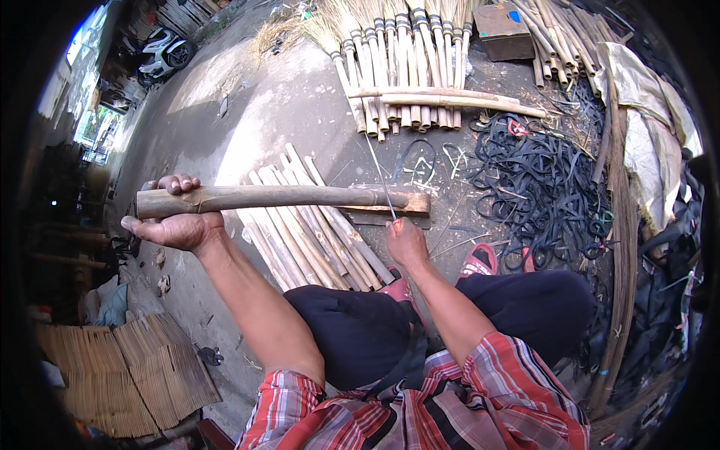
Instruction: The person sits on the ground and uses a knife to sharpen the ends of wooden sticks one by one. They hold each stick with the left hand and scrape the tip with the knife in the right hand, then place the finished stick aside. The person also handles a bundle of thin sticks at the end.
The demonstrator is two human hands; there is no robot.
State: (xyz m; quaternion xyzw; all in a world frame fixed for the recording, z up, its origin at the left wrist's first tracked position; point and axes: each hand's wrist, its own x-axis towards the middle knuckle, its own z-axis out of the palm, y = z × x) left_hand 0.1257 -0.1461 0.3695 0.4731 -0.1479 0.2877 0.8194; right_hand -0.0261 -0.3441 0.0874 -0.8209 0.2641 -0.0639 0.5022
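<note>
My left hand (180,225) is closed round the thick end of a bamboo pole (277,198), palm beneath and fingertips over the top. The pole lies level from left to right, its thinner end by a wooden block (418,203) on the ground. My right hand (407,241) grips the handle of a long, thin-bladed tool, either a knife or a saw. Its narrow blade (379,166) crosses the pole near the thin end and points away from me. Behind and below the pole, several cut bamboo sticks (300,238) lie side by side on the ground.
Grass brooms with bamboo handles (405,67) lie in a row ahead, two poles (457,100) across them. Black rubber strips (532,180) are heaped at right, near a white sack (649,127). A cardboard box (502,34) sits far right; a slatted mat (127,375) lies lower left.
</note>
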